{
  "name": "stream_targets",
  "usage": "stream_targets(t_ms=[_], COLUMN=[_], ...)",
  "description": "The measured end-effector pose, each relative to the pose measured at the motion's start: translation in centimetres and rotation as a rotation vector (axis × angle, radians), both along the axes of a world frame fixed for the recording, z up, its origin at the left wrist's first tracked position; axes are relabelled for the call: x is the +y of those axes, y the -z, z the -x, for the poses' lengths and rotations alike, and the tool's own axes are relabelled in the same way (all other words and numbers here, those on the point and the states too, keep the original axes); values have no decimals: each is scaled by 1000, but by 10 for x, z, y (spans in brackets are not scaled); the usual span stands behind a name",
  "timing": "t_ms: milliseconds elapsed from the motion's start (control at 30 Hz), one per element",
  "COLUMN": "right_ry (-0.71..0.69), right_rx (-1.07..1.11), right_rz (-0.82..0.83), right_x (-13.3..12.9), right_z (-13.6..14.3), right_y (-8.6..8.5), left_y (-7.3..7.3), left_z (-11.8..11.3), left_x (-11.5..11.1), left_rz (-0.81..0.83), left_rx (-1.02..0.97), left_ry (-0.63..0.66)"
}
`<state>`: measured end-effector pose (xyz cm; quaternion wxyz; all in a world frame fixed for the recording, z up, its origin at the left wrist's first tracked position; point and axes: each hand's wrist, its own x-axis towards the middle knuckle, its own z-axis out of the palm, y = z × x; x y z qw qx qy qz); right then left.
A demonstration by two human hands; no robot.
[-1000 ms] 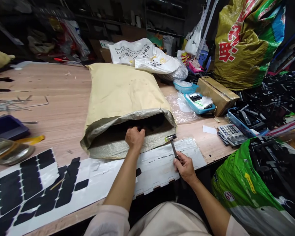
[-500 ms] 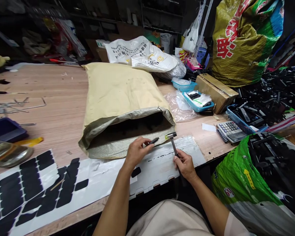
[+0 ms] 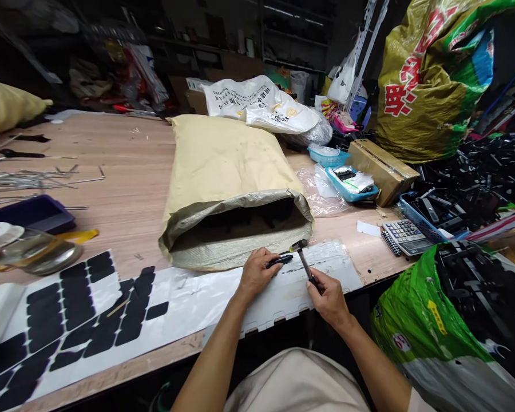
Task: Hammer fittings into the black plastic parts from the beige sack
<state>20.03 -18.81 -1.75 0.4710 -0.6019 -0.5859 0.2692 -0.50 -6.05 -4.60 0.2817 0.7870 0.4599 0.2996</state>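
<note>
My left hand (image 3: 256, 274) pinches a slim black piece (image 3: 280, 261) just above the white board at the table's front edge; its exact kind cannot be made out. In my right hand (image 3: 329, 296) is a small hammer (image 3: 305, 266), gripped by the handle. Its metal head, with a yellowish end, is up near the right end of the black piece. Whether the two touch, I cannot tell. Right behind both hands, a beige woven sack (image 3: 227, 154) lies on its side, its mouth facing me and dark things inside. The white board (image 3: 335, 266) lies under my hands.
Black stickers on white sheets (image 3: 189, 292) cover the left front. Farther left are a purple tray (image 3: 34, 214) and metal rods (image 3: 30, 178). A calculator (image 3: 407, 236), blue baskets (image 3: 352, 186) and a carton (image 3: 380, 171) stand right. A green bag (image 3: 405, 309) of black parts crowds my right arm.
The view has shifted, so the table and sack appear farther right. The black piece and the hammer's head now appear closer together. Both hands keep their hold.
</note>
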Motion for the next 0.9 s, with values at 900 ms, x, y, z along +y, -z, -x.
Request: stream_targets(t_ms=[900], right_ry=[40], right_rx=[-56], right_rz=[-94], right_x=[11], right_z=[-15], right_y=[20], left_y=[0], left_z=[-1], left_x=[0], left_rz=[-1], left_rx=[-24], left_ry=[-11])
